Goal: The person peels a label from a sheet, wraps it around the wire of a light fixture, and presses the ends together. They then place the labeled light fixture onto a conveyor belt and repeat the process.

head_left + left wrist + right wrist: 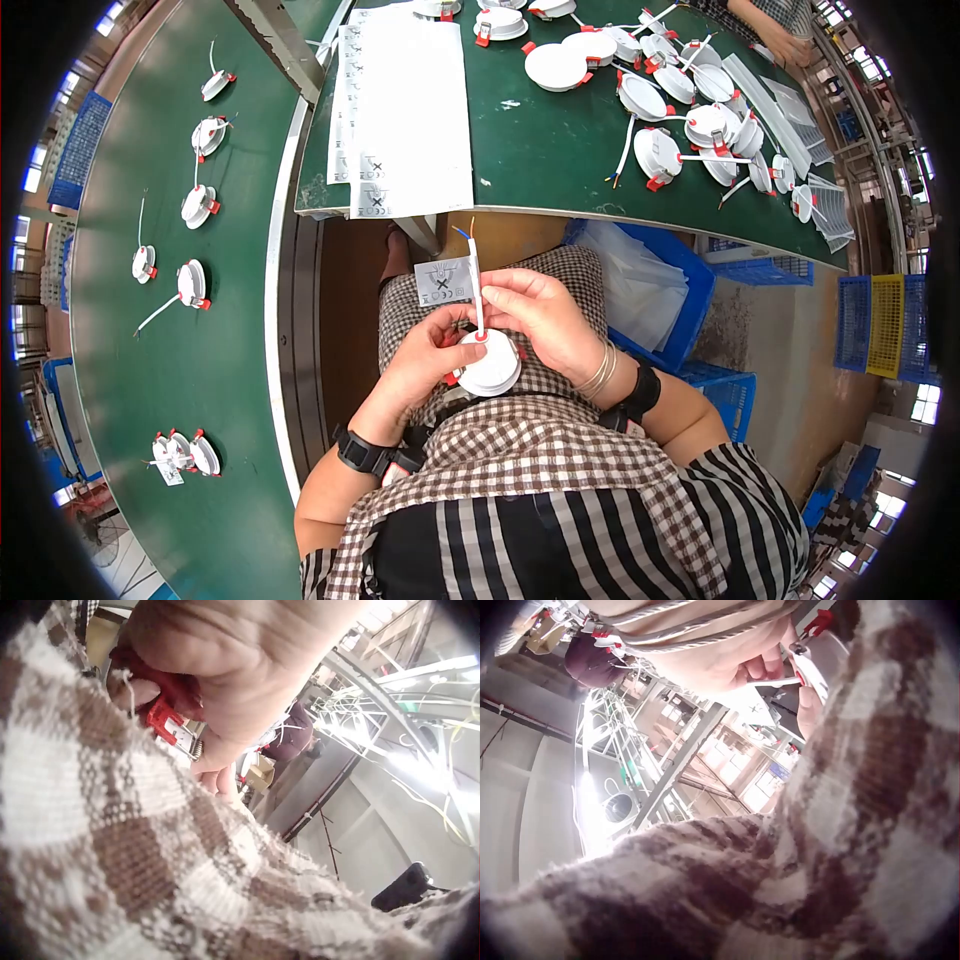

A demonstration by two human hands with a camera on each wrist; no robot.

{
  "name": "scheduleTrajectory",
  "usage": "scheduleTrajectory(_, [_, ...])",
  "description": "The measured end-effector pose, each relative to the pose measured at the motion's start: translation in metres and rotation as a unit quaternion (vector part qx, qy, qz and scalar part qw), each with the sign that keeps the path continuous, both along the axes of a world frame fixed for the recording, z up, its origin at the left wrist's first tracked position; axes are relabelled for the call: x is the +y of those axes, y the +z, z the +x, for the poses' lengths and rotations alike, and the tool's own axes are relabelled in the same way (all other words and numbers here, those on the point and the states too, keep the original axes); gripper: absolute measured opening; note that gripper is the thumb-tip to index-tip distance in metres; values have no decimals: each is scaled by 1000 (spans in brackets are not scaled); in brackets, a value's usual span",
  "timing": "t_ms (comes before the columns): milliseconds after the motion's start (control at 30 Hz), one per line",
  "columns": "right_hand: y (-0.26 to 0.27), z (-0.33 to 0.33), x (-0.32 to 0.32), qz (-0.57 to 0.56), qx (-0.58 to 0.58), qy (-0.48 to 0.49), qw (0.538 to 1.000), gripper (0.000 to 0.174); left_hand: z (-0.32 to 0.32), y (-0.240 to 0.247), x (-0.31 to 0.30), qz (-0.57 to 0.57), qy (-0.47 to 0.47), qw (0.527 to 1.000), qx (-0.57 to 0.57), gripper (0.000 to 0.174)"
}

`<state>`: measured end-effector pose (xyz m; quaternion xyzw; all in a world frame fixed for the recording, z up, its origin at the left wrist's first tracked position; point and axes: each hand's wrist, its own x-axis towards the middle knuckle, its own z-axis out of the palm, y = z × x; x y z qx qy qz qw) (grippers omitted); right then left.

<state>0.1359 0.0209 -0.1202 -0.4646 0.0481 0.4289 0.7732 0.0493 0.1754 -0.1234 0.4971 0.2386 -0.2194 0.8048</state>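
Note:
Over the lap, my left hand (pixel 418 358) grips a round white downlight (pixel 490 372), its thumb lying on the rim near the cable's red outlet. A white cable (pixel 475 265) stands up from the light, with bare coloured wire ends at its top. Against the cable sits a silver-grey printed label (pixel 442 284), spread out to the left. My right hand (pixel 540 312) pinches the cable beside the label, thumb and fingertips close together. In the left wrist view, a red spring clip (pixel 166 720) of the light shows beneath the left hand (pixel 232 667).
On the green bench (pixel 540 150) ahead lie label sheets (pixel 410 110) and a heap of downlights (pixel 640 95). Several more lights (pixel 192 283) are spaced along the left green surface (pixel 235 370). A blue crate (pixel 690 270) with plastic lining stands right of the knees. Another person's hand (pixel 785 45) is at far right.

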Motion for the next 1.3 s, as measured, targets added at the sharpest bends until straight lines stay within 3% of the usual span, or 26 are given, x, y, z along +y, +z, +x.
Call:
scheduleTrajectory(133, [-4, -1, 5, 2, 21, -19, 1000, 23, 1, 0, 2, 6, -26, 1000, 7, 44])
scheduleTrajectory(367, [0, 3, 8, -58, -63, -24, 996, 18, 1, 2, 2, 33, -45, 998, -10, 48])
scheduleTrajectory(433, [1, 3, 9, -73, -89, -27, 993, 18, 3, 2, 16, 34, -11, 999, -23, 48])
scheduleTrajectory(567, [4, 4, 9, -68, -83, -9, 994, 17, 6, 4, 24, 58, 162, 981, -89, 35])
scheduleTrajectory(900, [10, 7, 10, -91, -68, -2, 994, 17, 31, 13, 18, 115, 154, 979, -65, 9])
scheduleTrajectory(1300, [3, 9, 15, -57, -114, -13, 992, 13, 29, 22, 21, 171, 160, 967, -97, 7])
